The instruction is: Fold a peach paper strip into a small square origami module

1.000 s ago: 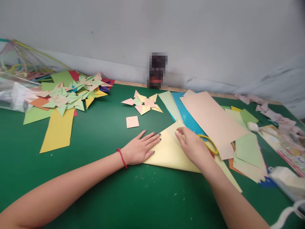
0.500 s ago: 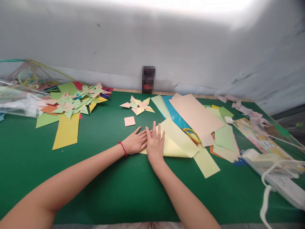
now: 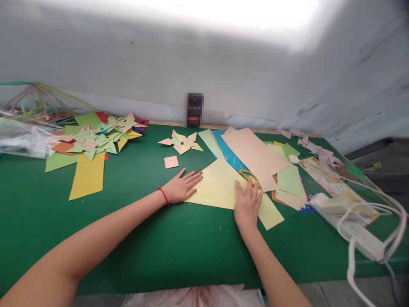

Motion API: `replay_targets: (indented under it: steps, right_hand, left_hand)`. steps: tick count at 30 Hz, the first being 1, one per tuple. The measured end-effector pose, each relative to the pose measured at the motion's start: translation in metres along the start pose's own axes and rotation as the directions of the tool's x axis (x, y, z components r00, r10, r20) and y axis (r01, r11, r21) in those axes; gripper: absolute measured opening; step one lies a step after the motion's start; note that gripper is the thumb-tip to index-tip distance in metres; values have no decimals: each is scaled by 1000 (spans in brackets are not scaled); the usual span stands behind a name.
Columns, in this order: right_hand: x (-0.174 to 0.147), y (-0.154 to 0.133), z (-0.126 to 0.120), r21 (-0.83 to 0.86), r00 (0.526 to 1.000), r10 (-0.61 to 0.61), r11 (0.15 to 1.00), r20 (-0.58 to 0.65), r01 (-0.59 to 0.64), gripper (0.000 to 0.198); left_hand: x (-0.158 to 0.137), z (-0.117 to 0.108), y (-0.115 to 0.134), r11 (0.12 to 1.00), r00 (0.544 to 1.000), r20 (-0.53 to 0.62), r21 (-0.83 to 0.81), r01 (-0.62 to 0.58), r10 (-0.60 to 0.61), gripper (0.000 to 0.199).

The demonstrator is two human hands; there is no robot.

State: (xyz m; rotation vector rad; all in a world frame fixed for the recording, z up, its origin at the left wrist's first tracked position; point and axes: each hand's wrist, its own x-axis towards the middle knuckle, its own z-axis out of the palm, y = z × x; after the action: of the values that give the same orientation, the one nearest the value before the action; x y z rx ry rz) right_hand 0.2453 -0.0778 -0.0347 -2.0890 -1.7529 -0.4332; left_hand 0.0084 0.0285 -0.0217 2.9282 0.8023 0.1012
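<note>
A pale yellow sheet of paper (image 3: 214, 184), folded over along its near edge, lies on the green table (image 3: 179, 251). My left hand (image 3: 182, 186) rests flat on its left corner, fingers stretched out and a red cord round the wrist. Over the sheet's right end lies my right hand (image 3: 248, 204), fingers spread and slightly blurred. Just past those fingertips are scissors with yellow handles (image 3: 250, 175), partly covered by paper. Behind my left hand sit a small folded pink square (image 3: 171, 162) and a pink and yellow paper star (image 3: 182, 142).
Paper stars and coloured sheets (image 3: 92, 140) are heaped at the left beside a clear plastic bag (image 3: 27, 136). Pink paper (image 3: 252, 153) and blue paper (image 3: 231, 149) lie behind the sheet. A white power strip (image 3: 351, 230) with cords lies at the right.
My right hand has slid right along the fold, away from my left hand, to the sheet's right end. The fold looks flatter. My left hand stays at the left corner.
</note>
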Motion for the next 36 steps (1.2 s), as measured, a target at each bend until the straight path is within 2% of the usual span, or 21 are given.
replay_targets:
  steps: [3, 6, 9, 11, 14, 16, 20, 24, 26, 28, 32, 33, 36]
  right_hand:
    - [-2, 19, 0, -52, 999, -23, 998, -39, 21, 56]
    - [2, 24, -8, -64, 996, -47, 997, -75, 42, 55]
    - [15, 8, -19, 5, 991, -63, 998, -119, 64, 49]
    - [29, -12, -20, 80, 986, -124, 988, -114, 133, 45]
    - [51, -45, -4, 193, 959, -274, 940, -69, 282, 40]
    - [61, -59, 15, 229, 949, -313, 923, -25, 310, 37]
    - [62, -63, 48, 246, 967, -254, 940, 33, 238, 34]
    - [57, -58, 57, 238, 969, -239, 947, 68, 217, 34]
    - [57, -58, 55, 232, 968, -237, 949, 81, 213, 35]
    - [58, -58, 53, 226, 966, -238, 951, 96, 212, 35]
    - [58, -58, 50, 215, 961, -254, 950, 112, 226, 36]
    - [58, -57, 50, 214, 960, -256, 950, 114, 228, 36]
    - [58, -56, 52, 217, 961, -251, 950, 113, 223, 36]
  left_hand:
    - [1, 2, -1, 1000, 1000, 1, 4, 4, -4, 51]
    - [1, 4, -2, 1000, 1000, 2, 3, 13, -13, 52]
    - [1, 5, -2, 1000, 1000, -4, -1, 7, -7, 52]
    - [1, 5, -2, 1000, 1000, -7, -1, 3, -3, 52]
    - [1, 6, -1, 1000, 1000, -10, 7, 6, -6, 52]
    - [1, 7, -1, 1000, 1000, -16, 13, 7, -7, 52]
    - [1, 8, -3, 1000, 999, -38, 23, -3, 4, 52]
    - [0, 5, 0, 999, 998, -67, 44, 2, 1, 50]
    - [3, 5, 11, 997, 995, -95, 61, 42, -36, 48]
    - [11, 9, 29, 987, 979, -149, 65, 148, -137, 47]
    - [30, 26, 67, 916, 897, -203, 3, 402, -393, 52]
    - [33, 30, 72, 900, 881, -199, -11, 435, -429, 52]
    - [30, 34, 75, 896, 878, -191, -25, 443, -440, 55]
